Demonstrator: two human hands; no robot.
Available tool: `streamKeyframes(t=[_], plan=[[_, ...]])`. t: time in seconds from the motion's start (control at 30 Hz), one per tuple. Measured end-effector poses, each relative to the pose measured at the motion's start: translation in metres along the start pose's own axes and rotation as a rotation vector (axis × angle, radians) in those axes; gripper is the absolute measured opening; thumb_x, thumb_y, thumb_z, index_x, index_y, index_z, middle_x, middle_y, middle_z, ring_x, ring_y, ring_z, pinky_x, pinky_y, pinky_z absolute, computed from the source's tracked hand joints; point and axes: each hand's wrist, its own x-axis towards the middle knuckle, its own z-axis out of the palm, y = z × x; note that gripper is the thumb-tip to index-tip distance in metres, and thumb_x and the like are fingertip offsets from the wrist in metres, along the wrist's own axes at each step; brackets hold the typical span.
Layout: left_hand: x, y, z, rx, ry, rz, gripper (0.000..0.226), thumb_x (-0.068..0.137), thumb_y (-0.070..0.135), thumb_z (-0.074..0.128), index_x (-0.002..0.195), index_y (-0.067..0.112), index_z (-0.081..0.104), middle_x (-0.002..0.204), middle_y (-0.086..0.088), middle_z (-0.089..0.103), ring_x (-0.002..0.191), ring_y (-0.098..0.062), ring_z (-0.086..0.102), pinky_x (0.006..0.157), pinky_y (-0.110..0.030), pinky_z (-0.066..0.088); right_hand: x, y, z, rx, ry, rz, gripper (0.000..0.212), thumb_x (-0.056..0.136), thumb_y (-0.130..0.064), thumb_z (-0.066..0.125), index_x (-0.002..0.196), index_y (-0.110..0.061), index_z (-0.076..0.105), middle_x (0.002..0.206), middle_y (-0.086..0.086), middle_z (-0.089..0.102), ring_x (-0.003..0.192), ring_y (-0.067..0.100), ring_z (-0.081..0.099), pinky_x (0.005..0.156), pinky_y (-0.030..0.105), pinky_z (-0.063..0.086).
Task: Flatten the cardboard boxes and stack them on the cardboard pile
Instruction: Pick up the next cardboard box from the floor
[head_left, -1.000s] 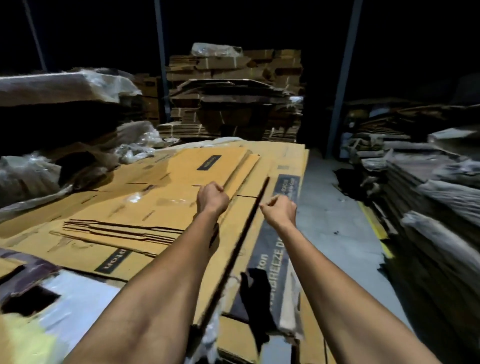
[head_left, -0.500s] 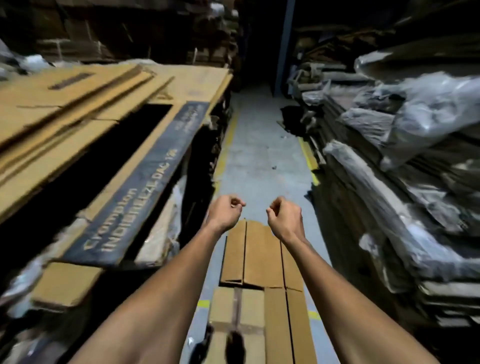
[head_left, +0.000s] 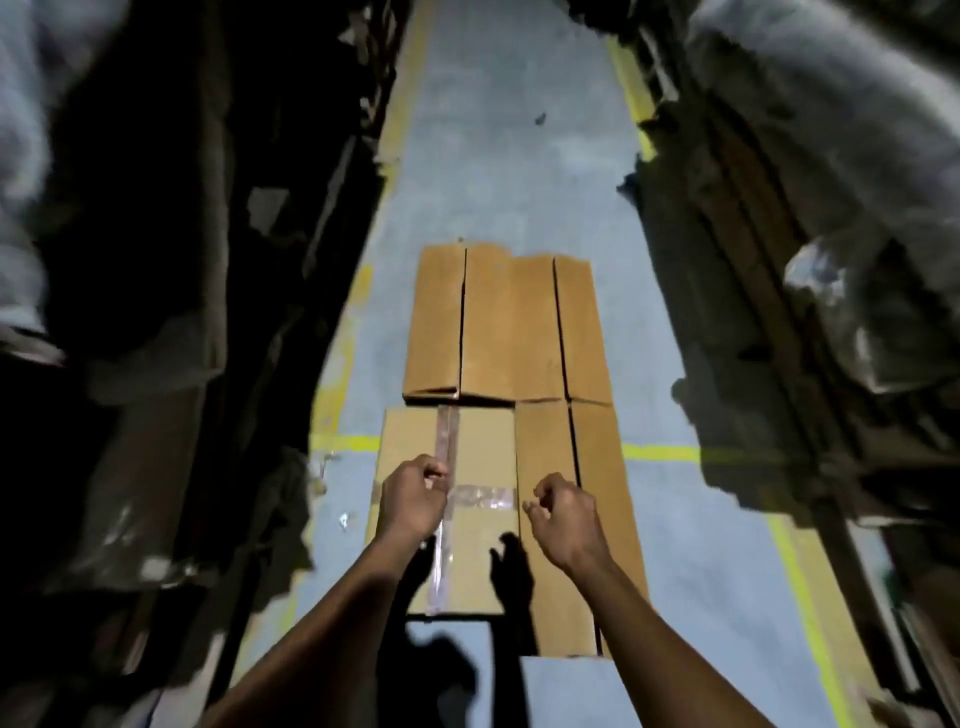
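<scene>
A brown cardboard box (head_left: 511, 332) lies opened flat on the grey aisle floor, its flaps spread away from me and strips of clear tape (head_left: 445, 441) crossing its near panel. My left hand (head_left: 413, 499) hovers above the taped panel with its fingers curled and nothing in it. My right hand (head_left: 563, 514) hovers beside it over the box's right panels, also curled and holding nothing. Shadows of both hands fall on the cardboard. The cardboard pile's dark side (head_left: 171, 364) rises at the left; its top is out of view.
The aisle floor (head_left: 509, 130) runs ahead between the two stacks, marked with yellow lines (head_left: 345, 442). Bundles of cardboard wrapped in plastic (head_left: 831, 156) tower on the right. A small scrap (head_left: 540, 119) lies far down the aisle.
My view has swung from the top of the cardboard pile down to the aisle floor. Both hands have moved with it and now hover over the flat box, still curled.
</scene>
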Motion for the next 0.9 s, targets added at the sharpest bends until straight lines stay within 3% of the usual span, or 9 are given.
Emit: streamKeyframes(t=[0.17, 0.33, 0.47, 0.53, 0.7, 0.9], plan=[[0.018, -0.136, 0.075, 0.096, -0.052, -0.181, 0.035, 0.086, 0.019, 0.072, 0.121, 0.02, 0.067, 0.119, -0.007, 0.065, 0.105, -0.027, 0.069, 0.096, -0.032, 0.051, 0.0, 0.086, 0.129, 0.001, -0.152, 0.151, 0.035, 0.1, -0.033, 0.065, 0.124, -0.008, 0.058, 0.119, 0.014, 0.067, 0.114, 0.033, 0.062, 0.091, 0.034, 0.047], [0.024, -0.237, 0.115, 0.257, -0.04, -0.481, 0.093, 0.083, 0.043, 0.082, 0.154, 0.013, 0.031, 0.155, -0.018, 0.033, 0.142, -0.042, 0.035, 0.114, -0.051, 0.036, 0.002, 0.149, 0.221, 0.042, -0.245, 0.348, 0.056, 0.094, -0.042, 0.069, 0.126, -0.001, 0.048, 0.126, 0.02, 0.058, 0.121, 0.038, 0.056, 0.091, 0.037, 0.046], [0.021, -0.3, 0.134, 0.175, -0.095, -0.562, 0.128, 0.066, 0.054, 0.092, 0.158, 0.007, 0.016, 0.154, -0.02, 0.033, 0.142, -0.043, 0.039, 0.115, -0.052, 0.04, 0.004, 0.179, 0.268, 0.064, -0.226, 0.409, 0.066, 0.092, -0.046, 0.073, 0.128, 0.003, 0.047, 0.126, 0.023, 0.061, 0.122, 0.039, 0.057, 0.092, 0.037, 0.046], [0.016, -0.318, 0.141, 0.168, -0.087, -0.513, 0.126, 0.066, 0.053, 0.093, 0.156, 0.005, 0.02, 0.151, -0.02, 0.036, 0.14, -0.042, 0.042, 0.113, -0.05, 0.04, 0.002, 0.186, 0.28, 0.048, -0.181, 0.398, 0.063, 0.094, -0.042, 0.073, 0.129, 0.004, 0.048, 0.125, 0.024, 0.061, 0.122, 0.041, 0.056, 0.094, 0.039, 0.046], [0.005, -0.33, 0.144, 0.204, 0.01, -0.438, 0.088, 0.078, 0.042, 0.089, 0.14, 0.001, 0.042, 0.143, -0.022, 0.047, 0.132, -0.041, 0.05, 0.103, -0.045, 0.045, -0.008, 0.199, 0.288, 0.025, -0.076, 0.342, 0.057, 0.094, -0.035, 0.075, 0.128, 0.003, 0.051, 0.123, 0.023, 0.065, 0.12, 0.042, 0.057, 0.09, 0.04, 0.048], [-0.059, -0.35, 0.149, 0.262, 0.016, -0.457, 0.082, 0.079, 0.044, 0.089, 0.134, 0.001, 0.046, 0.139, -0.024, 0.052, 0.128, -0.043, 0.053, 0.098, -0.045, 0.047, -0.068, 0.219, 0.285, -0.016, -0.134, 0.306, 0.048, 0.093, -0.035, 0.077, 0.115, 0.0, 0.052, 0.112, 0.022, 0.067, 0.112, 0.04, 0.06, 0.076, 0.035, 0.042]])
